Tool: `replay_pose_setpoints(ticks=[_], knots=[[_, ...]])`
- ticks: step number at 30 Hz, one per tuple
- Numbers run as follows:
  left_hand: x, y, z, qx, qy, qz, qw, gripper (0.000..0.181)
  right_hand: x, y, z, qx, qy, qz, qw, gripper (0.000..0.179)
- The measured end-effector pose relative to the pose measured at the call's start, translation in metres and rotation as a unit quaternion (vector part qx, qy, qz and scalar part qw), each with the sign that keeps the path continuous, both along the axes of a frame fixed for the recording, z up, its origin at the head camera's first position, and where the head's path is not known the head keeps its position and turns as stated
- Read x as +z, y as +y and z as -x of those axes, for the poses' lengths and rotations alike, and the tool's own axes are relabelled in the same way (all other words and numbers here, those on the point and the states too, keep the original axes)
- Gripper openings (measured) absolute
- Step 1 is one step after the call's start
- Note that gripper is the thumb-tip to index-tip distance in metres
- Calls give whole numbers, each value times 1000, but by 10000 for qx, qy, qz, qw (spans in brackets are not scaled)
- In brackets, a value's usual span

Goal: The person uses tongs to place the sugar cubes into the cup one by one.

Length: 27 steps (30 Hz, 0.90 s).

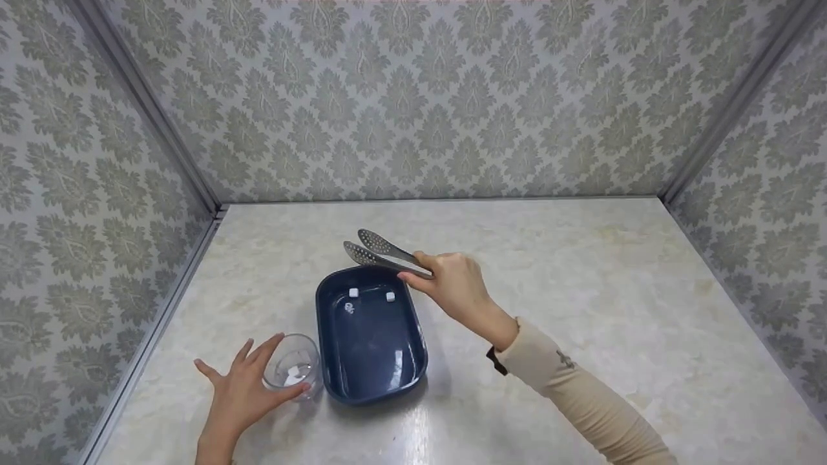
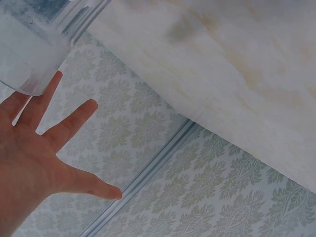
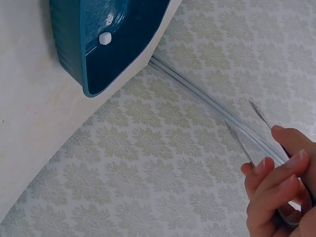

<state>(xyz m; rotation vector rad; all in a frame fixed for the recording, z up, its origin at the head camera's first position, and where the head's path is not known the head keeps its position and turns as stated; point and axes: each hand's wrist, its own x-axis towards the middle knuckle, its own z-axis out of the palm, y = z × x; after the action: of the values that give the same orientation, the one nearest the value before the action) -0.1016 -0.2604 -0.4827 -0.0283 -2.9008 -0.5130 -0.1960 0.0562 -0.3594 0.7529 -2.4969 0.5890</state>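
Note:
My left hand (image 1: 242, 394) has its thumb and index finger on either side of a clear glass cup (image 1: 310, 345), with the other fingers spread. In the left wrist view, the fingertips lie against the cup (image 2: 34, 59). A small white cube (image 1: 294, 372) shows inside it. My right hand (image 1: 455, 287) grips metal tongs (image 1: 381, 247) with perforated tips, which stand apart with nothing between them. The tongs are over the far edge of a dark blue rectangular dish (image 1: 371, 349). Two white cubes, a left one (image 1: 353, 292) and a right one (image 1: 390, 297), lie near its far end.
The cup stands close beside the dish's left wall on a pale marbled table (image 1: 581, 323). Patterned wall panels (image 1: 439, 103) rise behind the table and at both sides. A shiny patch shows on the dish floor below the left cube.

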Motion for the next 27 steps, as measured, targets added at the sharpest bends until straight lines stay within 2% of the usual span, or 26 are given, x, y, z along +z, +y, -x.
replay_pose_setpoints(ticks=[7, 15, 21, 27], knots=[[0, 0, 0, -5, -4, 10, 10000, 91, 3, -5, 13, -209, -482, -310, 9981, 37], [1, 0, 0, -9, -16, 20, 10000, 92, 3, -13, 25, -469, -878, -525, 9936, 39], [0, 0, 1, 5, -21, 24, 10000, 92, -1, -18, 33, -657, -1047, -751, 9895, 37], [1, 0, 0, 6, -39, 10, 10000, 93, -7, -21, 40, -755, -1014, -1072, 9862, 37]])
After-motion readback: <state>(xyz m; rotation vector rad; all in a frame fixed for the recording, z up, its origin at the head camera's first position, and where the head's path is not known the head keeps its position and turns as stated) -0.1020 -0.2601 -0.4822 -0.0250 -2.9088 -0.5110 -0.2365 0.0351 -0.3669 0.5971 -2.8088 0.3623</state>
